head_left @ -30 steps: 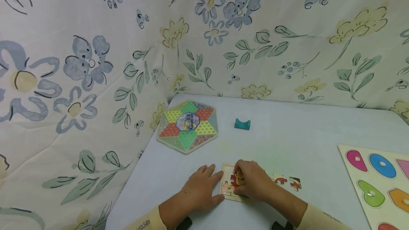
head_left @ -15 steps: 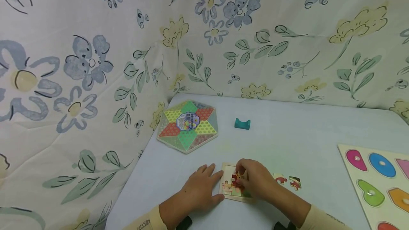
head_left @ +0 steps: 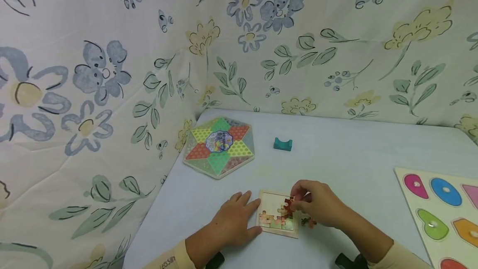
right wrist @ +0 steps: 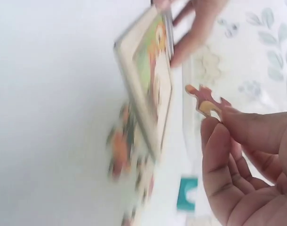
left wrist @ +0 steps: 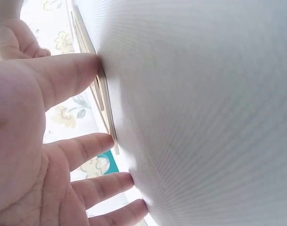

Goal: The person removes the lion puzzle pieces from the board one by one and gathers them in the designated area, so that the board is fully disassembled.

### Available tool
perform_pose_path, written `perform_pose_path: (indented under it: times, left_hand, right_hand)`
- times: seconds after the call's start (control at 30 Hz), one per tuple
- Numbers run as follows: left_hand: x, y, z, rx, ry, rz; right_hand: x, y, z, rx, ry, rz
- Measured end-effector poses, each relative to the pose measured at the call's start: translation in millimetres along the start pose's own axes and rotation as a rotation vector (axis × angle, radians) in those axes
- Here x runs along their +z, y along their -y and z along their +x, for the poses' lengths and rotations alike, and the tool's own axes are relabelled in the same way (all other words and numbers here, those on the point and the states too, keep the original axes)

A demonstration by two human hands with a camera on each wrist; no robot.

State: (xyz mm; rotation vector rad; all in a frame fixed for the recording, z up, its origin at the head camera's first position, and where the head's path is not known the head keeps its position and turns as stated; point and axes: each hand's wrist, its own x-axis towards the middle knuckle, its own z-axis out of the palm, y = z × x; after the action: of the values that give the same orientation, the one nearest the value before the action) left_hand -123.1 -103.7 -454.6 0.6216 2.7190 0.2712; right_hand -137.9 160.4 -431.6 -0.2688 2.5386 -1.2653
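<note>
A small wooden puzzle tray [head_left: 279, 233] lies on the white table, with joined jigsaw pieces [head_left: 271, 221] along its near side. My left hand [head_left: 235, 221] rests flat at its left edge, fingers spread; in the left wrist view the thumb [left wrist: 77, 70] touches the tray's side. My right hand [head_left: 317, 202] is over the tray's right edge. Between thumb and index finger it pinches a red and yellow jigsaw piece [right wrist: 207, 100], held up above the tray in the right wrist view.
Loose jigsaw pieces [head_left: 309, 222] lie right of the tray, partly under my right hand. Farther back are a hexagonal Chinese checkers board [head_left: 218, 165] and a teal block [head_left: 283, 144] with a curved notch. A shape board [head_left: 408, 211] with knobbed pieces lies far right.
My right hand has lifted a red jigsaw piece from the tray and moved right with it, uncovering more of the tray. My left hand has stayed in place.
</note>
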Motion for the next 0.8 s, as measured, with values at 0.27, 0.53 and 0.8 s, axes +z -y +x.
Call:
perform_pose_path:
  times: [0.27, 0.53, 0.8]
  left_hand:
    - [-2.0, -2.0, -2.4, -0.011, 0.004, 0.009]
    - [-4.0, -1.6, -4.2, -0.013, 0.002, 0.001]
    - [-3.3, -3.5, -1.7, -0.001, 0.001, 0.002]
  right_hand:
    - [-34, -37, -26.3, 0.108, 0.003, 0.007]
    - [-37, -59, -41.6, 0.153, 0.016, -0.024]
    - [-23, -60, -43.5, 0.165, -0.087, -0.245]
